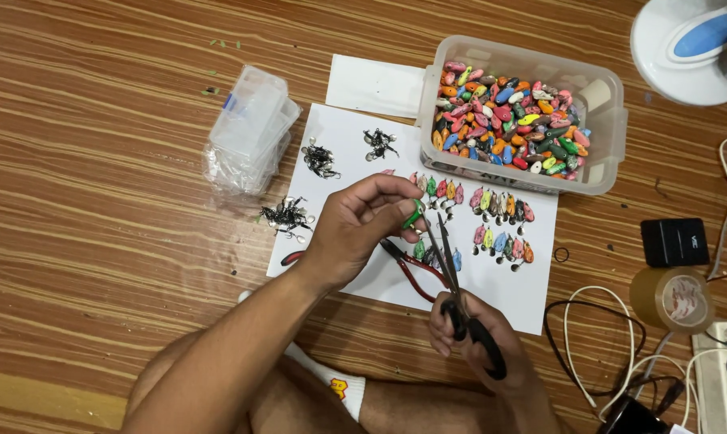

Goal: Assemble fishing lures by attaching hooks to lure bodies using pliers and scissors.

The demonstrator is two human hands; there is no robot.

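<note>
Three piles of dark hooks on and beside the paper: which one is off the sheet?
The leftmost hook pile, lying on the bare wooden floor below the clear plastic boxes. The other two piles lie on the white sheet.

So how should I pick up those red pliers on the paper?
Grab the red pliers by their two red handles, coming from the near end by the knee. The metal nose points up toward the left hand and lies partly under the scissors held by the right hand, so that end is crowded.
</note>
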